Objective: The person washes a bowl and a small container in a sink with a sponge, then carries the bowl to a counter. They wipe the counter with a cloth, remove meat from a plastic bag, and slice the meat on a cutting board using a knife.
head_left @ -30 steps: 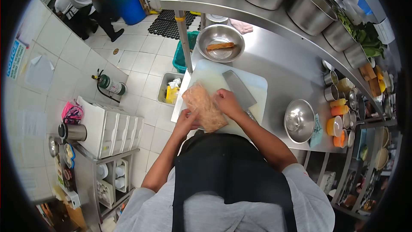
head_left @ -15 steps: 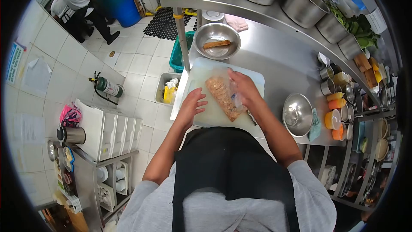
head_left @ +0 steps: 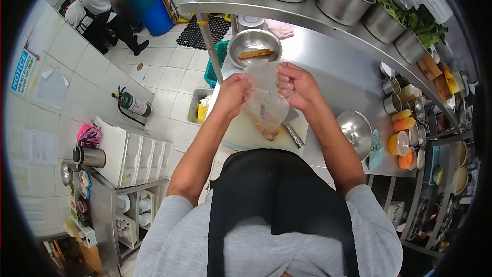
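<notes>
A clear plastic bag (head_left: 265, 104) hangs upright over the white cutting board (head_left: 238, 132), with brownish food in its lower end. My left hand (head_left: 236, 94) pinches the bag's upper left edge. Opposite it, my right hand (head_left: 297, 85) grips the upper right edge, so the top is stretched between them. A knife (head_left: 292, 134) lies on the board to the right of the bag, its blade partly hidden. Behind the bag stands a steel bowl (head_left: 233, 51) with a brown stick-like piece (head_left: 255, 54) in it.
An empty-looking steel bowl (head_left: 354, 132) and a teal cloth (head_left: 376, 149) are on the counter at right, beside several sauce containers (head_left: 398, 144). A shelf (head_left: 287, 13) with steel pots overhangs the back. Two people (head_left: 97, 8) stand far left near a blue barrel (head_left: 155, 18).
The bag was lying on the board with my left hand apart from it. Now both hands hold its top edge, raised and spread. The knife shows more.
</notes>
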The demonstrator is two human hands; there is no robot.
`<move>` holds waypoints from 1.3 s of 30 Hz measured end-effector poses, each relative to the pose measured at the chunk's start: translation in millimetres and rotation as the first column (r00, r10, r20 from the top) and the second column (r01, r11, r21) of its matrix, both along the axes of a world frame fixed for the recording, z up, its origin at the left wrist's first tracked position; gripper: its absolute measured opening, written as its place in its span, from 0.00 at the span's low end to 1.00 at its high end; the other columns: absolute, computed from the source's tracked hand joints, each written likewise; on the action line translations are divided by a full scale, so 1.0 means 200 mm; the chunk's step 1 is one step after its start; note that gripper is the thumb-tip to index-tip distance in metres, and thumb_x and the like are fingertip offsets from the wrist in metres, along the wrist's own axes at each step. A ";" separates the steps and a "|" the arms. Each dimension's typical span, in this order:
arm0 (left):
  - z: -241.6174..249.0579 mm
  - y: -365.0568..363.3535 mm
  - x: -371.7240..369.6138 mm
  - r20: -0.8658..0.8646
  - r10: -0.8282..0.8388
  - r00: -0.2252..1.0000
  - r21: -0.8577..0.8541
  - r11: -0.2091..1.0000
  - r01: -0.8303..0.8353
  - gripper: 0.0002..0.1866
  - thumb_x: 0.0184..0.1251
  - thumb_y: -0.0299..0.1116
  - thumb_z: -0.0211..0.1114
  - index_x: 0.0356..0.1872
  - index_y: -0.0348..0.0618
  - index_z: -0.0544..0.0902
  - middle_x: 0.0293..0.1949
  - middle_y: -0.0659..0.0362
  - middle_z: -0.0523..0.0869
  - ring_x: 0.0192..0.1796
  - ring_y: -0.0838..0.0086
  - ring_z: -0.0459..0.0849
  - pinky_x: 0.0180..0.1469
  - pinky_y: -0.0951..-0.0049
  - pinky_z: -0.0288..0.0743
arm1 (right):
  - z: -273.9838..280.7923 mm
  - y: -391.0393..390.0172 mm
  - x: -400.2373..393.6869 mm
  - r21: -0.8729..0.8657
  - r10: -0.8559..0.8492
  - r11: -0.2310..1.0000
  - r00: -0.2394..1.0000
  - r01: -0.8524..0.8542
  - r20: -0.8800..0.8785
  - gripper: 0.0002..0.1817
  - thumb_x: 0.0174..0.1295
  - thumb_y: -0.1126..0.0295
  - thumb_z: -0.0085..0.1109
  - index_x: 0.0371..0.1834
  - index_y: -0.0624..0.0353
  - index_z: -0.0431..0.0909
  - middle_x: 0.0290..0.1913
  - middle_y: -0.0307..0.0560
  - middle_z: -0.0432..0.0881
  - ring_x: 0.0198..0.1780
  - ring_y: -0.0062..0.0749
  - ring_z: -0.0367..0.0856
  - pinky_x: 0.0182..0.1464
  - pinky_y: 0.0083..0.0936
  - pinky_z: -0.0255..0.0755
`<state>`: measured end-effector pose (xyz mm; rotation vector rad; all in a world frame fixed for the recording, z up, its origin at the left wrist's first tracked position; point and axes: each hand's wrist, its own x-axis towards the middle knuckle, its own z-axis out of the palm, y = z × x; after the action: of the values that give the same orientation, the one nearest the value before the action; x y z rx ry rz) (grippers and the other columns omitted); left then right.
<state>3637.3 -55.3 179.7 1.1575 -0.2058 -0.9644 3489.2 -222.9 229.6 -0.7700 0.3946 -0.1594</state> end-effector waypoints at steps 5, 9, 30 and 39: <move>0.15 0.31 0.05 0.127 0.002 0.992 -0.072 0.997 0.007 0.09 0.76 0.33 0.61 0.52 0.45 0.80 0.37 0.65 0.85 0.32 0.86 0.80 0.32 0.84 0.70 | 0.23 0.09 -0.09 -0.027 0.042 0.999 0.986 -0.038 0.164 0.05 0.79 0.67 0.60 0.45 0.55 0.77 0.28 0.28 0.68 0.24 0.12 0.61 0.26 0.15 0.55; 0.05 0.45 0.05 0.152 0.115 0.982 -0.088 0.991 -0.102 0.15 0.83 0.49 0.60 0.54 0.50 0.78 0.42 0.65 0.85 0.37 0.85 0.82 0.37 0.82 0.71 | 0.25 0.13 0.02 -0.068 0.117 0.992 0.967 -0.104 0.225 0.05 0.79 0.68 0.61 0.48 0.55 0.77 0.29 0.27 0.67 0.25 0.12 0.61 0.26 0.16 0.55; -0.09 0.21 -0.09 -0.363 -0.129 0.923 -0.621 0.772 -0.137 0.35 0.83 0.49 0.63 0.83 0.47 0.64 0.75 0.55 0.77 0.74 0.60 0.79 0.77 0.51 0.76 | 0.52 0.14 -0.22 -0.332 0.283 0.931 0.873 -0.151 0.397 0.11 0.76 0.64 0.66 0.53 0.57 0.77 0.36 0.32 0.76 0.30 0.14 0.67 0.31 0.18 0.60; -0.28 0.26 0.01 -0.221 -0.114 0.969 -0.475 0.880 -0.005 0.43 0.59 0.27 0.63 0.81 0.40 0.64 0.71 0.53 0.80 0.72 0.63 0.81 0.74 0.57 0.78 | 0.63 0.16 -0.32 -0.977 -0.070 -0.112 0.979 0.182 0.190 0.37 0.59 0.69 0.78 0.73 0.57 0.74 0.63 0.51 0.78 0.64 0.42 0.78 0.65 0.38 0.73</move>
<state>3638.9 -2.5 123.0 0.5788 -0.2604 -1.0260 3424.6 -190.2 356.1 -2.3483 0.1861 -0.7660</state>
